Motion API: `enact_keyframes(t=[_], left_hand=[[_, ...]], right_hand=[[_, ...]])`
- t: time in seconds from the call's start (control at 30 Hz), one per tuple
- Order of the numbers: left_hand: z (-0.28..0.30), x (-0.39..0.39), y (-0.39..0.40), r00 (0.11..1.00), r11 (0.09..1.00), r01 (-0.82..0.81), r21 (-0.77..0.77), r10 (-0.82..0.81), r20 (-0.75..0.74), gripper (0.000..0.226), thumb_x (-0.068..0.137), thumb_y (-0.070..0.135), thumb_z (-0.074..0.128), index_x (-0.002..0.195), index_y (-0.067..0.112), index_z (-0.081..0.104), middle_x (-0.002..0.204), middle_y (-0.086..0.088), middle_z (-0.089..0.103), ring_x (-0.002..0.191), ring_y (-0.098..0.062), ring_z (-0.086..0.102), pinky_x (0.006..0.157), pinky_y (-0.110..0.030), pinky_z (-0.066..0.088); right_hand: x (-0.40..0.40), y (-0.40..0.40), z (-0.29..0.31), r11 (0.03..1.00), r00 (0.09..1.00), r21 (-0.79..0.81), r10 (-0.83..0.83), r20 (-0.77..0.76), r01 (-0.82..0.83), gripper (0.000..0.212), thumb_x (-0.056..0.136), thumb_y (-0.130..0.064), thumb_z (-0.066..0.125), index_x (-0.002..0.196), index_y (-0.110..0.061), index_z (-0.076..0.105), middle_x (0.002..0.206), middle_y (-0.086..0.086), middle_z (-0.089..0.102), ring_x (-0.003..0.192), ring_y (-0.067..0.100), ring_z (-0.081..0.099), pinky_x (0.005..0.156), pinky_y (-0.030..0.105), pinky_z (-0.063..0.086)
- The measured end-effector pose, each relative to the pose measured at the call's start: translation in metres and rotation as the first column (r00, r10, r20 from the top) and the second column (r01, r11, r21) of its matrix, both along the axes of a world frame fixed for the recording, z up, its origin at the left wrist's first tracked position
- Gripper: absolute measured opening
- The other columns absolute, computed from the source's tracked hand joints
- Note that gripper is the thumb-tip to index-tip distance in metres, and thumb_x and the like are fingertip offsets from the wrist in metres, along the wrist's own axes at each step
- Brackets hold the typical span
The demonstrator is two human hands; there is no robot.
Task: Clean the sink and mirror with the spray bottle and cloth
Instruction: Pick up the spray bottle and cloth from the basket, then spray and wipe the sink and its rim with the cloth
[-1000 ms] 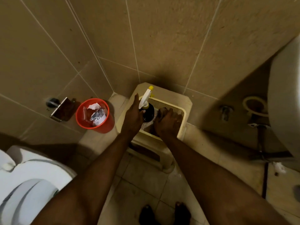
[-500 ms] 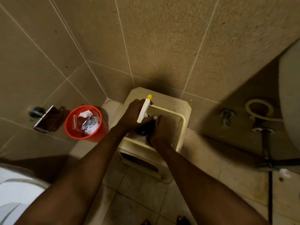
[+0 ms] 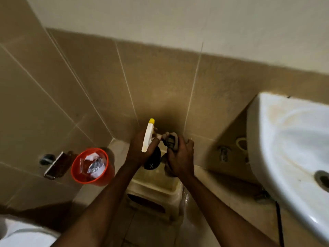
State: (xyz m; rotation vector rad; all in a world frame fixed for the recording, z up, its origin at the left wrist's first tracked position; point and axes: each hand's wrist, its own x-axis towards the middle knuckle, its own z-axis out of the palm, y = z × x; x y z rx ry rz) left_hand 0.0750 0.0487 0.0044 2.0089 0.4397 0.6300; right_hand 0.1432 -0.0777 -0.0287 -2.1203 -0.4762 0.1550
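Sink [image 3: 292, 139] now in frame, off to the right of the right hand, basin and drain showing; half a second back only its underside edge was visible. Head has tipped up, person rising from the stool [image 3: 154, 186], which now sits below both hands with nothing visible on it. Mirror not in view.

Spray bottle [image 3: 148, 138] lifted clear of the stool, left hand [image 3: 140, 148] wrapped closed around its neck, dark body hanging under the palm, yellow nozzle pointing away. Cloth [image 3: 171, 140] came up with it, bunched in the closed right hand [image 3: 181, 157], touching the bottle's trigger side.

Read: pickup done, both tools in hand. Next is likely a swing right to the sink; no cleaning started yet.
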Motion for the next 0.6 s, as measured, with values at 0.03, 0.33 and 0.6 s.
enact_keyframes(t=[0.03, 0.33, 0.6], left_hand=[[0.024, 0.003, -0.006, 1.000, 1.000, 0.005, 0.007, -0.005, 0.002, 0.024, 0.083, 0.036, 0.063, 0.095, 0.016, 0.059, 0.085, -0.008, 0.065, 0.081, -0.012, 0.063, 0.071, -0.029, 0.049], [0.242, 0.033, -0.069, 0.981, 0.979, 0.063, 0.194, -0.097, 0.168, 0.027, 0.083, 0.036, 0.058, 0.095, 0.011, 0.059, 0.083, -0.006, 0.063, 0.075, -0.017, 0.058, 0.069, -0.034, 0.047], [0.354, 0.049, -0.193, 0.951, 0.962, 0.139, 0.237, -0.196, 0.238, 0.019, 0.083, 0.032, 0.060, 0.093, 0.017, 0.059, 0.081, -0.004, 0.067, 0.075, -0.019, 0.062, 0.069, -0.033, 0.047]], right_hand=[[0.004, -0.005, 0.026, 0.999, 1.000, 0.029, -0.017, 0.011, 0.017, 0.046, 0.078, -0.025, 0.055, 0.123, -0.014, 0.054, 0.121, 0.016, 0.046, 0.110, 0.032, 0.046, 0.088, 0.035, 0.042], [0.030, -0.070, 0.267, 0.945, 0.976, 0.308, -0.165, 0.145, 0.114, 0.053, 0.073, -0.028, 0.049, 0.121, -0.005, 0.054, 0.112, 0.014, 0.049, 0.100, 0.024, 0.048, 0.083, 0.023, 0.035], [0.035, -0.210, 0.371, 0.914, 0.909, 0.378, -0.275, 0.313, 0.146, 0.054, 0.069, -0.039, 0.044, 0.112, -0.008, 0.057, 0.116, 0.010, 0.049, 0.101, 0.014, 0.049, 0.086, 0.015, 0.035]])
